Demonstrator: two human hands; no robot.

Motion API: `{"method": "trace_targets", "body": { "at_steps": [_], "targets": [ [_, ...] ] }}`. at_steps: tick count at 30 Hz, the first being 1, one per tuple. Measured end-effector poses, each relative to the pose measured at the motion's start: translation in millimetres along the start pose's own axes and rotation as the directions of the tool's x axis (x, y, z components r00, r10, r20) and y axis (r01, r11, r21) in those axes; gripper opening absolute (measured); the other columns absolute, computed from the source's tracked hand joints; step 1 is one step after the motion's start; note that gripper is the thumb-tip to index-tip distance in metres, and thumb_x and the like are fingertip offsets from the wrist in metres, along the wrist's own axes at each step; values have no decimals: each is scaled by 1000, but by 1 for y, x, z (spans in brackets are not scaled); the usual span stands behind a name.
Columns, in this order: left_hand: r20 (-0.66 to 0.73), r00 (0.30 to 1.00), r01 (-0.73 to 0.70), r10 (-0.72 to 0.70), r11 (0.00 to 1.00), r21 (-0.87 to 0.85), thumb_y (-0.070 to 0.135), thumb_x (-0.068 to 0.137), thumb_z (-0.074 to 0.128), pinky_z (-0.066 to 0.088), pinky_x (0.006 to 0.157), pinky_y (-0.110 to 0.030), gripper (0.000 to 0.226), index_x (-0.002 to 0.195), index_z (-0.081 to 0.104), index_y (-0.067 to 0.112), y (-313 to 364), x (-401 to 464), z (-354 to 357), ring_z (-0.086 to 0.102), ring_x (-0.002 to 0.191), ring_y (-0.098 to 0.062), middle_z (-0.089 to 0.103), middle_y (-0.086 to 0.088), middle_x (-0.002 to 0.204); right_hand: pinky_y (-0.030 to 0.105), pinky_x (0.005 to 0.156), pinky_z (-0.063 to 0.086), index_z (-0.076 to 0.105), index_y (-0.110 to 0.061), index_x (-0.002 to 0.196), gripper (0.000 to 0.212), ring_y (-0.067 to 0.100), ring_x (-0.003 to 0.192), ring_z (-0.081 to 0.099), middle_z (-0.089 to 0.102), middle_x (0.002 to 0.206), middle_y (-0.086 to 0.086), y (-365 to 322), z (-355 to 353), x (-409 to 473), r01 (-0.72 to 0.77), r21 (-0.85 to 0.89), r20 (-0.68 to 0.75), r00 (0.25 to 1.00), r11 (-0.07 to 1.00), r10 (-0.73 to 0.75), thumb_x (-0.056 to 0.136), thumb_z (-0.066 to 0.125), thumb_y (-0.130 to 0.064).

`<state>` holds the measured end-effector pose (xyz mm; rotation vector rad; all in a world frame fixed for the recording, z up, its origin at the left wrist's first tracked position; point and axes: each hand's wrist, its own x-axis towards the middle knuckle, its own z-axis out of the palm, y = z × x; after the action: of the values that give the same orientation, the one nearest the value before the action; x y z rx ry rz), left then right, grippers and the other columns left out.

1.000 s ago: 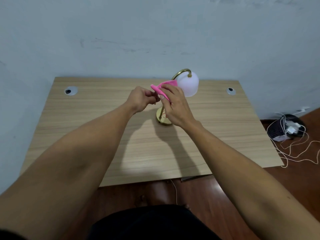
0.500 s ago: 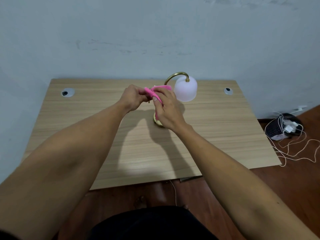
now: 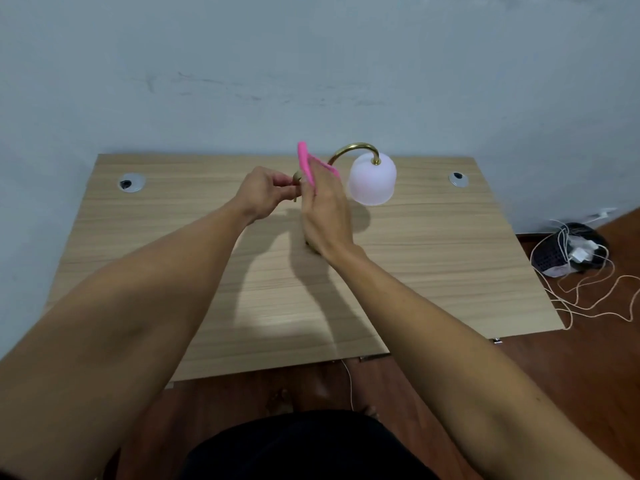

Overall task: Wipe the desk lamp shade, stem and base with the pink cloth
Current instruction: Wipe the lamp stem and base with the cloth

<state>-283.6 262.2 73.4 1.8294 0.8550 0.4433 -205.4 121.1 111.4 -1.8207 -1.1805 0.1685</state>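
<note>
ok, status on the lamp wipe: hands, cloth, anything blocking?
Right hand holds cloth against the stem. Left hand pinches at the stem beside it. Shade clear of both hands; base hidden behind right hand. Nothing blocking.

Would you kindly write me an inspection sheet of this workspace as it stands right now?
Surface: wooden desk against a pale wall, with a round cable port near each back corner.
Job's things: desk lamp with white shade hanging from a curved brass stem; base mostly hidden behind the right hand. Pink cloth held up beside the stem.
Clutter: nothing seen on the desk.
Hands: left hand pinched closed beside the cloth, what it grips is unclear; right hand holds the cloth.
Cables: loose white cords on the floor to the right; a thin cord under the desk's front edge.
Surroundings: dark basket with chargers on the reddish wooden floor.
</note>
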Motion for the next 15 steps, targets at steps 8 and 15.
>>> {"method": "trace_targets", "body": {
  "at_steps": [8, 15],
  "targets": [
    [-7, 1000, -23, 23, 999, -27, 16, 91, 76, 37, 58, -16, 21, 103, 79, -1, 0, -5, 0, 48, 47, 8, 59, 23, 49, 32, 80, 44, 68, -13, 125, 29, 16, 92, 60, 65, 96, -6, 20, -16, -19, -181, 202, 8, 983, 963, 183, 109, 44, -19],
    [5, 1000, -4, 4, 1000, -4, 20, 90, 77, 36, 56, -14, 14, 100, 80, 10, 3, 9, 4, 48, 46, 7, 61, 22, 50, 36, 88, 52, 64, 2, 117, 31, 22, 96, 64, 68, 105, 8, 4, -54, -1, -4, 276, -553, 817, 961, 162, 108, 41, -17]
  ]
}}
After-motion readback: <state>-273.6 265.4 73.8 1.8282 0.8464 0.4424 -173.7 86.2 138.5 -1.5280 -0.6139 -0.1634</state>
